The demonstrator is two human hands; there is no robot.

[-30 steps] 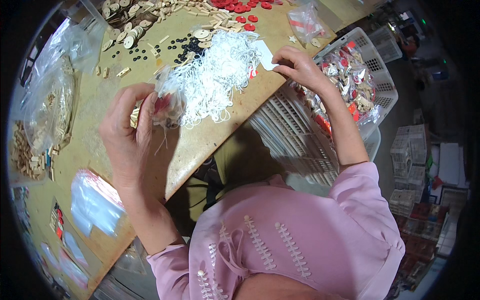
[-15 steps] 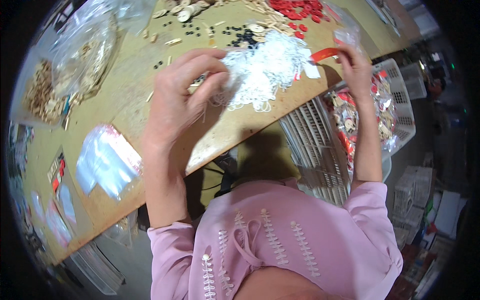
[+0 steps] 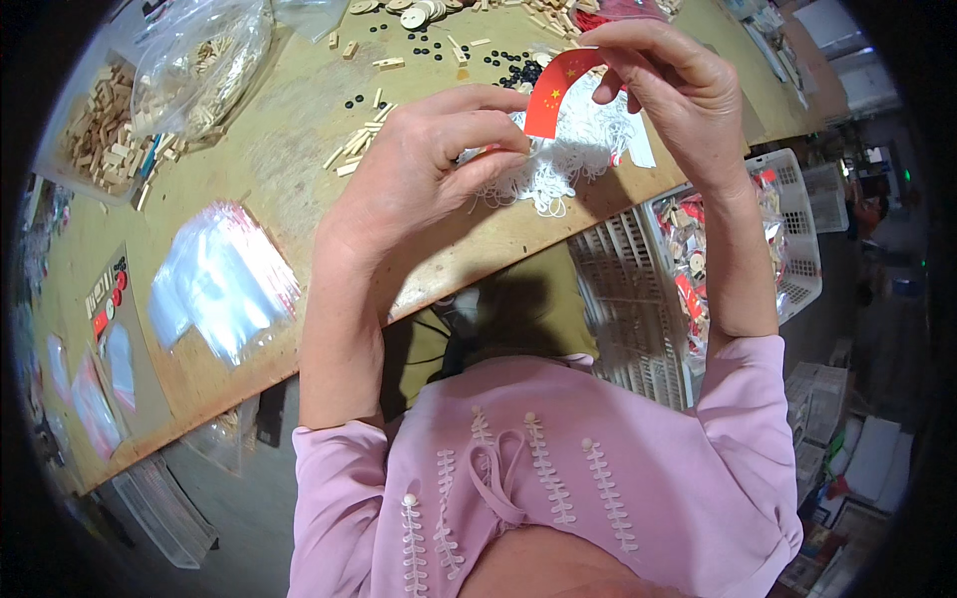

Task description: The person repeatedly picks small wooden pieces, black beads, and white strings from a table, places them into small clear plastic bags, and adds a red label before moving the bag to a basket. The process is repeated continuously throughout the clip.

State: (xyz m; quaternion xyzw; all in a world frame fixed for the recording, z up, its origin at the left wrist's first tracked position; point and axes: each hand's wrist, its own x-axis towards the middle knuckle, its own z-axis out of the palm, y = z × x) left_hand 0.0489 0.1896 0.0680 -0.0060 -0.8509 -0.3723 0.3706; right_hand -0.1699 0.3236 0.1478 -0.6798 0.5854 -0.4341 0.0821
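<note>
A red paper flag (image 3: 551, 98) with yellow stars arches between my hands. My right hand (image 3: 683, 95) pinches its right end between thumb and fingers. My left hand (image 3: 429, 149) is curled, fingertips at the flag's left edge; whether they grip the flag or some small thing is hidden. Below both hands lies a heap of white looped strings (image 3: 558, 169) near the table's front edge. A white paper slip (image 3: 640, 145) rests at the heap's right side. Small black beads (image 3: 518, 75) are scattered just beyond.
Wooden pieces fill a clear bin (image 3: 100, 130) at the left, with a plastic bag (image 3: 204, 70) beside it. Clear flat bags (image 3: 224, 284) lie on the table (image 3: 329, 239). Wooden sticks (image 3: 359, 140) lie near my left hand. A white basket (image 3: 802, 234) of packed bags stands at right.
My right hand has brought the red flag leftward and up, over the string heap. My left hand has moved right to the flag's left edge. The view has shifted slightly.
</note>
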